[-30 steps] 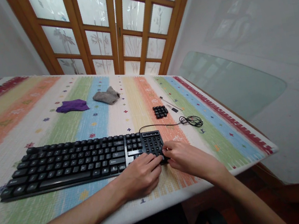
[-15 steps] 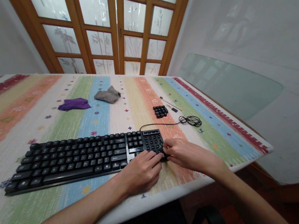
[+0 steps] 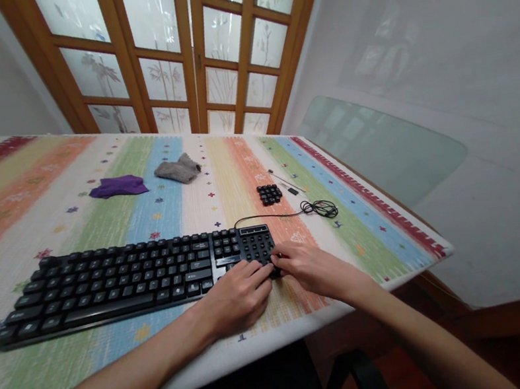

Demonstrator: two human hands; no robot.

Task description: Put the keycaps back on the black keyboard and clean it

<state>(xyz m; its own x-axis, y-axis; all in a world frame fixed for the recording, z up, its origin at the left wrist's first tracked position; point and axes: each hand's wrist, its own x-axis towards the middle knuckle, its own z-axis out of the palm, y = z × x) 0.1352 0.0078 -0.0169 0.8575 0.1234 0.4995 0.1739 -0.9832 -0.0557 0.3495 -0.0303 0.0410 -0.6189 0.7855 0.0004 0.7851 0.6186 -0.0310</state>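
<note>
A black keyboard (image 3: 119, 283) lies along the table's near side. Its number pad (image 3: 258, 246) at the right end shows bare switch spots where the keycaps are off. My left hand (image 3: 240, 295) rests over the pad's front edge, fingers bent together against the keyboard. From the right, my right hand (image 3: 306, 267) meets it at the pad's lower right corner, thumb and fingertips pinched close. Whatever sits between those fingertips is too small and covered to make out. Loose black keycaps (image 3: 269, 194) stand grouped in rows behind the pad.
A coiled black cable (image 3: 320, 208) runs from the keyboard's back. Near the keycaps lie a thin rod (image 3: 288, 181) and a small black piece (image 3: 293, 191). Farther back are a purple cloth (image 3: 118, 186) and a grey cloth (image 3: 178, 169). A chair armrest (image 3: 358, 382) is below the table edge.
The whole view has shifted slightly, so everything appears a little farther left. Both hands stay at the number pad's lower right corner, with barely any finger movement visible.
</note>
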